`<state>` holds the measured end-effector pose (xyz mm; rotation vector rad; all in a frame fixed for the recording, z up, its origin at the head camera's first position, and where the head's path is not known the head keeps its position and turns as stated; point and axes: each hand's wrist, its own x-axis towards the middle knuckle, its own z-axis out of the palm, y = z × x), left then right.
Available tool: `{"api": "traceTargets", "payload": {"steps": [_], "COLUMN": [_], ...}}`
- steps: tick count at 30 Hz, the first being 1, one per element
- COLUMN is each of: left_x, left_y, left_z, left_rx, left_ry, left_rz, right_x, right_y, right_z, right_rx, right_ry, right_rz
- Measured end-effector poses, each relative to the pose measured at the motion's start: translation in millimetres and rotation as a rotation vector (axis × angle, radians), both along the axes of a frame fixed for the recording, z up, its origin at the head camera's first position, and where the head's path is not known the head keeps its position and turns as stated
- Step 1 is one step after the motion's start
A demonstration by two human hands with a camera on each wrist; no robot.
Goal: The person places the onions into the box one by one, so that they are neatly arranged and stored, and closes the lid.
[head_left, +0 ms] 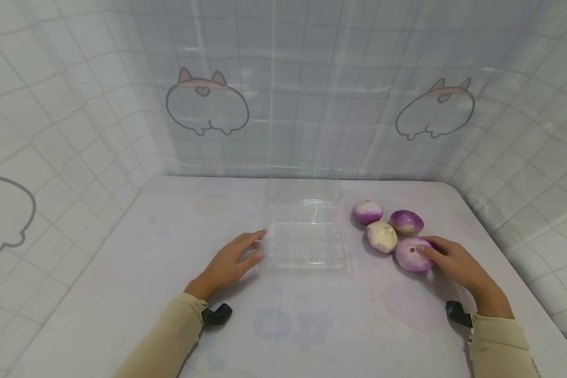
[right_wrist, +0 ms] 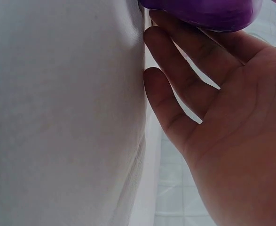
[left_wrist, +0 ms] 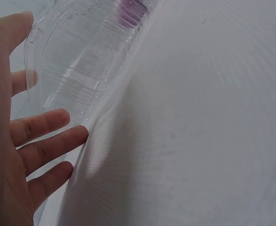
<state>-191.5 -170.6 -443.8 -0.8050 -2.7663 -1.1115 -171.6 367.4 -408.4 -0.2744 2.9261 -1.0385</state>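
Right of the box point(head_left: 306, 240), three vegetables point(head_left: 381, 236) crowd behind the front vegetable point(head_left: 410, 256). The right hand point(head_left: 457, 263) grips that one, thumb on top; the left hand point(head_left: 231, 261), loosely spread, is beside the box

In the head view, soft, even light leaves faint shadows by the left hand point(head_left: 231, 262) and right hand point(head_left: 458, 265) on the pale tabletop point(head_left: 359, 341). Vertical glare streaks the glossy back wall point(head_left: 307, 105); small glints mark the clear plastic container point(head_left: 307, 241). Side walls point(head_left: 52, 126) stretch toward the edges. Both wrist views are dimmer and greyer, the nearest white surface softly blurred.
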Motion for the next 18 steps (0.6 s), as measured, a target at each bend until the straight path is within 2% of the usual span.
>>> {"api": "traceTargets", "payload": {"steps": [11,18], "left_x": [1.9,-0.4], "left_y": [-1.0,-0.9], "left_z": [1.8,0.3], "left_rx": [0.007,0.013], "left_ry": [-0.002,0.01], "left_rz": [-0.005,-0.011], "right_x": [-1.7,-1.6], "right_y": [-1.4,3.3], "right_z": [-1.1,-0.1], "right_rx": [0.014,-0.045], "right_ry": [0.021,0.054], "right_rz": [-0.008,-0.054]}}
